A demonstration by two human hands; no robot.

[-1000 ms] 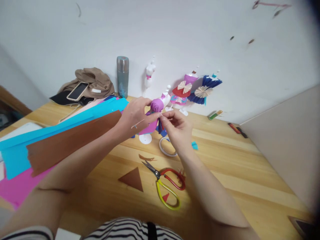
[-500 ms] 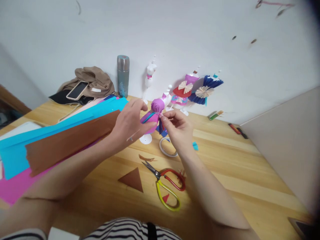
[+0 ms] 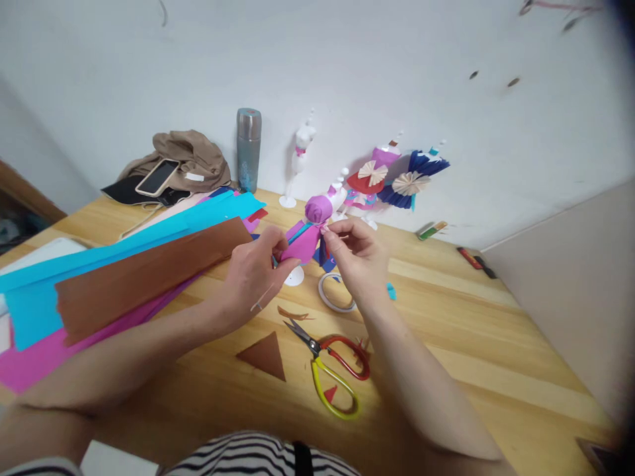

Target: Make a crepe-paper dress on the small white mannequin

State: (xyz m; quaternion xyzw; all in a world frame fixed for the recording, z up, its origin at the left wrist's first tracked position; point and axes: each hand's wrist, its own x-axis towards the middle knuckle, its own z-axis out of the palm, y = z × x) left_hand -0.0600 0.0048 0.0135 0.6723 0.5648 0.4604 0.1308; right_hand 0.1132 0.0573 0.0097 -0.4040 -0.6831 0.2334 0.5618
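Holding the lower edge of the skirt [image 3: 303, 243] in the left hand [image 3: 255, 271], thumb and fingers set narrow. Pinching at the waist of the doll [image 3: 337, 196] with the right hand [image 3: 361, 254], thumb and fingertips together; not showing clearly any small piece between them. Leaning the doll rightward at the top, between both hands, over the table [image 3: 446, 357]; not establishing firm contact of the base [image 3: 294, 276] with the wood.

Probably risking a torn or creased skirt, from pulling on thin paper at the left while pressing at the waist. Possibly risking a crushed rose [image 3: 318, 209], from pinching just beside it. Likely risking loose strips [image 3: 323, 253], from easing the right fingertips before any firm fixing. Perhaps risking a slipping base or a knock against the red form [image 3: 364, 182] behind, from tilting further. Also noting scissors [image 3: 316, 348] lying near the left wrist with blades slightly apart; conceivably risking a scratch, from lowering the forearm carelessly.
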